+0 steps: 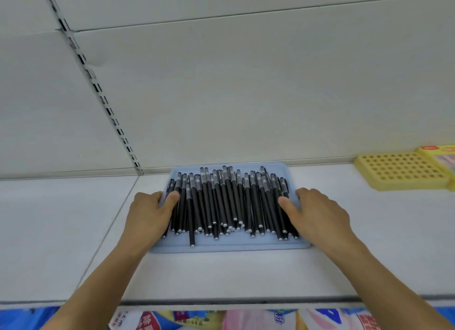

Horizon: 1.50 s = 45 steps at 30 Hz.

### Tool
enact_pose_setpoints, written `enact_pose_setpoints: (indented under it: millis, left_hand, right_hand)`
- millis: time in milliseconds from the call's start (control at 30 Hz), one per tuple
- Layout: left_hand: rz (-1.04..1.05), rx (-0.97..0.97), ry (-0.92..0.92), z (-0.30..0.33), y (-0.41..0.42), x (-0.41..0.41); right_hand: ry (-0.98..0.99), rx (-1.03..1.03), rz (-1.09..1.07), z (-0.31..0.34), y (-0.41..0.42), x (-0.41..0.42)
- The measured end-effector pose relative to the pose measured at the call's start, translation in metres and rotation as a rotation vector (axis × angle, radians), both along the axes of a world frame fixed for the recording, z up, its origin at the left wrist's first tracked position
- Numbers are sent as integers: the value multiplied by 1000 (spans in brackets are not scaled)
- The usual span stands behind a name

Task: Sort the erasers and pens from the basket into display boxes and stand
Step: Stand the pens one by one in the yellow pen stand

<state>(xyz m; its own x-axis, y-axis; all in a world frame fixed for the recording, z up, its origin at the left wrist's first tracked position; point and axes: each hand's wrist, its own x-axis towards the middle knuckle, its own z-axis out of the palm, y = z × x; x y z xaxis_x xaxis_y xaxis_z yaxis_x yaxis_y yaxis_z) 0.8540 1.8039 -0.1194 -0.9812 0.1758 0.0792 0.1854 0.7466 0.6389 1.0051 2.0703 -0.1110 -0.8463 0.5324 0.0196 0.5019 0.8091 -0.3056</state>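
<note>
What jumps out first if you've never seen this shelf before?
A dense heap of black pens lying side by side on a pale blue tray in the middle of the white shelf. The left hand and right hand press in on the heap from either side. At far right sits a yellow stand full of holes.

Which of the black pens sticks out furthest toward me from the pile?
The pen left of centre; its cap end overhangs the others, nearly reaching the blue tray's front edge.
</note>
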Motion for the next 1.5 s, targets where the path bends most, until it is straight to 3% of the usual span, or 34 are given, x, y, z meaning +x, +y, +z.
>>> enact_pose_setpoints:
  millis: [200, 500, 600, 733, 867, 1133, 1267, 1367, 1500]
  left_hand:
    - [-81, -6, 26, -11, 74, 23]
    - [26, -82, 69, -8, 136, 60]
    - [51, -258, 73, 0, 141, 69]
    - [127, -483, 213, 18, 167, 97]
    - [70, -621, 80, 28, 203, 112]
    - [-10, -182, -407, 48, 198, 67]
    - [-33, 14, -452, 51, 190, 62]
    - [10, 273, -433, 47, 180, 58]
    - [49, 471, -385, 43, 177, 62]
  right_hand:
    - [1, 15, -133, 1, 64, 33]
    - [-75, 12, -22, 7, 120, 60]
    - [-105, 27, 78, 13, 128, 69]
    - [-42, 243, 181, 24, 130, 74]
    - [55, 234, 318, 32, 122, 65]
    - [181, 104, 447, 41, 98, 49]
    - [221, 28, 463, 42, 91, 36]
    - [224, -27, 459, 41, 82, 24]
    - [63, 130, 430, 38, 72, 4]
